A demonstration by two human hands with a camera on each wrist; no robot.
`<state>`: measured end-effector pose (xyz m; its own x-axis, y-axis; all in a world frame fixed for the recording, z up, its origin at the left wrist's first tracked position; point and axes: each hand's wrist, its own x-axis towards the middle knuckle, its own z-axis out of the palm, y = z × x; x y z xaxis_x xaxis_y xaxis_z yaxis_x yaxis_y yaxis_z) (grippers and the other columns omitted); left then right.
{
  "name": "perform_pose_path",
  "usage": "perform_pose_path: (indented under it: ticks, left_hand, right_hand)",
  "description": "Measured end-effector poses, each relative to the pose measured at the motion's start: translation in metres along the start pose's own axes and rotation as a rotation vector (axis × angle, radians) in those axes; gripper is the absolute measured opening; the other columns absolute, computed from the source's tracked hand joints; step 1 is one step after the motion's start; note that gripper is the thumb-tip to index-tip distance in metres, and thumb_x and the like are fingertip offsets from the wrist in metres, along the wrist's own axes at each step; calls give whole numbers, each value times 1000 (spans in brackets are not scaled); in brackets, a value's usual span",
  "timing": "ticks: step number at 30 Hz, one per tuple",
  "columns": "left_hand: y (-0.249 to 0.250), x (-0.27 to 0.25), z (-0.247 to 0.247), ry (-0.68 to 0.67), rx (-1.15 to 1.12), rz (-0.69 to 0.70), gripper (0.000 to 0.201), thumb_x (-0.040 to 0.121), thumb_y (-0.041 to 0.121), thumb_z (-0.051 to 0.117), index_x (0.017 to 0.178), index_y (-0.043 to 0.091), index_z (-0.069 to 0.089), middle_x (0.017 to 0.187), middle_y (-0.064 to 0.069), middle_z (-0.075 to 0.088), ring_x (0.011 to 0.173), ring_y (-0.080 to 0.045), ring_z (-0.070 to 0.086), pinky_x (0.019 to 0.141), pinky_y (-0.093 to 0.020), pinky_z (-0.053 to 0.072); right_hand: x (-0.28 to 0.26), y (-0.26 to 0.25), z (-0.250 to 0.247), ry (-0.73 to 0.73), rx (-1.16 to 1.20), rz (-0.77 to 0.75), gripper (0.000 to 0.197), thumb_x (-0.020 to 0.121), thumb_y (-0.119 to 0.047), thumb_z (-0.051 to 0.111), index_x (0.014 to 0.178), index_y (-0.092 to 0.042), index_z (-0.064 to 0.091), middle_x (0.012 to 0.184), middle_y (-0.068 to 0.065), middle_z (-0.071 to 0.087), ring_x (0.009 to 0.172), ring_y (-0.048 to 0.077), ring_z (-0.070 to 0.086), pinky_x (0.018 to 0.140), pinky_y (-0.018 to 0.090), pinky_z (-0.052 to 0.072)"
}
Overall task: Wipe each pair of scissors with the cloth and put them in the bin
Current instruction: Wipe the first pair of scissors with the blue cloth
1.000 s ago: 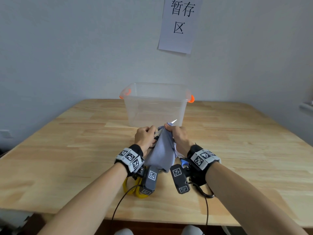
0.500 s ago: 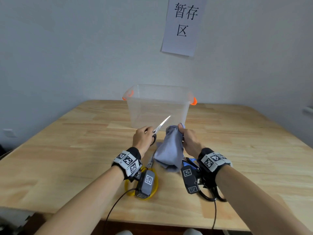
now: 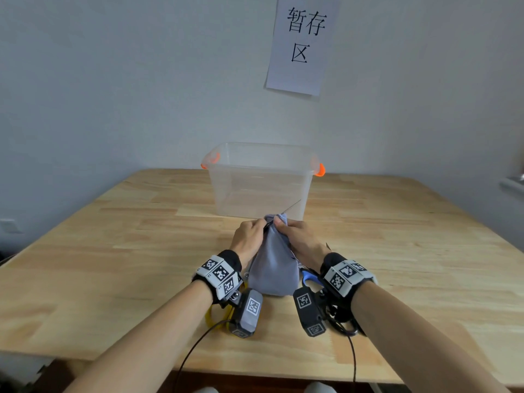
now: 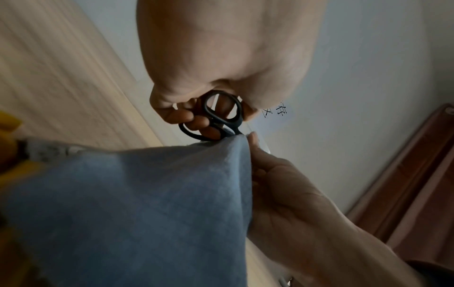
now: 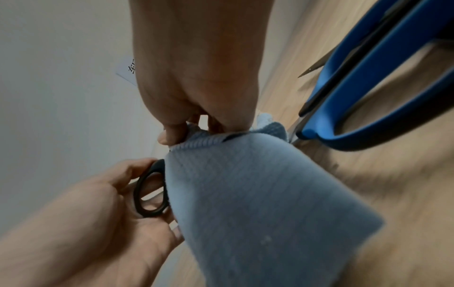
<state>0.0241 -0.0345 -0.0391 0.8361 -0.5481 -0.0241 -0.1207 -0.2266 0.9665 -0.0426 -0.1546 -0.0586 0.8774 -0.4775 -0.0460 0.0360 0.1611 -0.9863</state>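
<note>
My left hand (image 3: 249,234) grips the black handles of a pair of scissors (image 4: 222,116), seen again in the right wrist view as black-handled scissors (image 5: 151,192). My right hand (image 3: 292,234) pinches a blue-grey cloth (image 3: 273,268) around their blades; only the blade tip (image 3: 293,207) sticks out toward the bin. The cloth (image 4: 137,209) hangs down to the table between my wrists. The clear plastic bin (image 3: 261,180) with orange handles stands just beyond my hands.
Blue-handled scissors (image 5: 363,77) lie on the wooden table (image 3: 113,251) under my right wrist, also glimpsed as blue-handled scissors (image 3: 307,276). A yellow-handled pair (image 3: 211,316) lies under my left wrist. A paper sign (image 3: 303,43) hangs on the wall behind the bin.
Half a second ago the blade stood bare, apart from the cloth. Now my right hand has brought the cloth back over the blades, leaving only the tip showing.
</note>
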Motion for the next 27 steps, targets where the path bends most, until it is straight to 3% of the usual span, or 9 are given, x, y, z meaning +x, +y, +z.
perform_pose_path:
  ticks: [5,10,13,16,18,21,27]
  left_hand:
    - [3,2,5,5,76,-11,41,97,31,42,97,0,68,98,-13,69,94,-30,62,79,-37,45]
    - [5,6,7,77,206,47,35,102,23,35,98,1,62,115,-22,64,111,-36,56,84,-35,39]
    - [4,7,8,90,268,63,34,103,20,34,102,1,63,117,-21,64,111,-36,56,79,-31,35]
    - [6,8,11,89,326,64,36,102,18,33,108,0,64,121,-22,63,113,-36,55,86,-34,38]
    - [6,7,12,78,355,83,36,102,17,33,107,-1,64,121,-23,63,113,-37,54,90,-36,39]
    - [6,7,13,51,378,91,35,103,17,33,106,-2,62,120,-24,62,112,-37,54,86,-35,37]
    - [7,11,11,37,378,72,34,103,18,34,105,-3,60,116,-25,63,108,-36,55,83,-34,37]
  right_hand:
    - [-1,5,4,-16,53,-7,44,94,-28,67,109,13,66,112,36,64,102,42,65,100,55,51]
    - [4,8,4,37,109,-10,40,92,-23,71,107,14,66,109,35,66,95,37,67,99,54,51]
    - [6,11,6,101,93,-17,48,82,-30,80,100,13,67,104,35,67,90,35,67,96,56,52]
    - [11,15,6,147,127,6,73,62,-41,92,98,15,63,97,35,65,86,33,64,89,53,53]
    - [15,17,5,156,162,27,81,54,-42,91,102,16,62,99,33,66,87,33,64,91,55,52]
    - [15,17,3,168,188,26,70,59,-37,89,104,11,66,96,29,65,87,32,63,88,50,52]
    - [14,13,3,159,230,17,32,79,-17,80,94,8,67,92,26,66,87,35,65,94,54,52]
